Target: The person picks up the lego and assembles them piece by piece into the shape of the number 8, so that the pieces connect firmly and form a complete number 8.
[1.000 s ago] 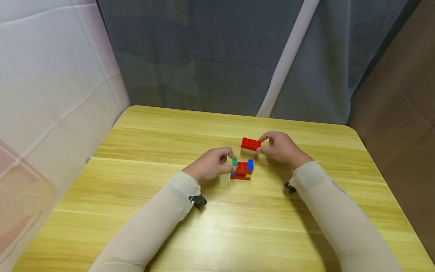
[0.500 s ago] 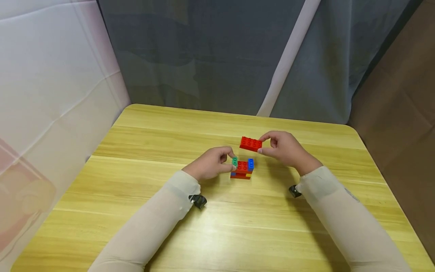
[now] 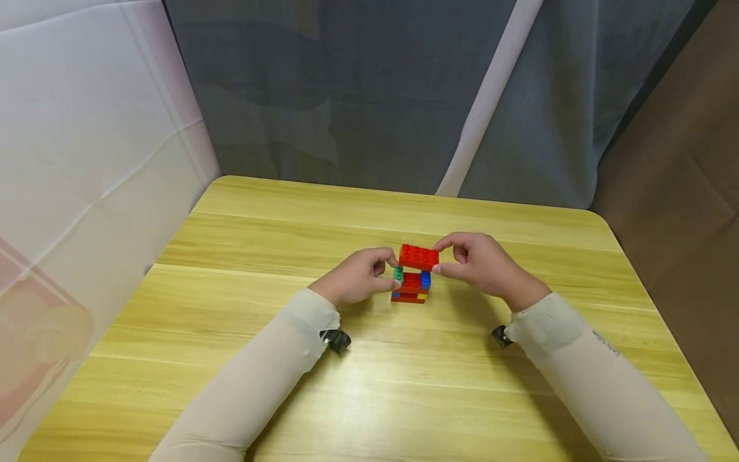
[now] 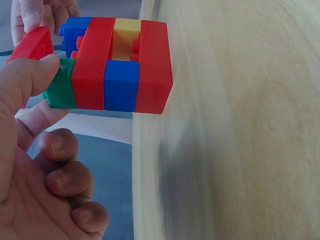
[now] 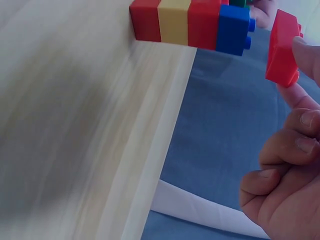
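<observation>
Over table [image 3: 231,385], right hand [image 3: 482,266] pinches red brick [image 3: 418,256]

A flat red brick [image 3: 418,256], studs up, is hovering level just above a small block stack [image 3: 410,288], apart from it. The stack is sitting upright on the table [image 3: 231,256], showing red, blue and yellow layers, with a green piece [image 3: 398,274] and a blue piece [image 3: 425,278] at its top corners.

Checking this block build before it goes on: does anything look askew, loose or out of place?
Nothing stands out. The stack sits flat on the table, layers flush. The left hand steadies its green block. The right hand holds a red brick above it, not yet seated.
</observation>
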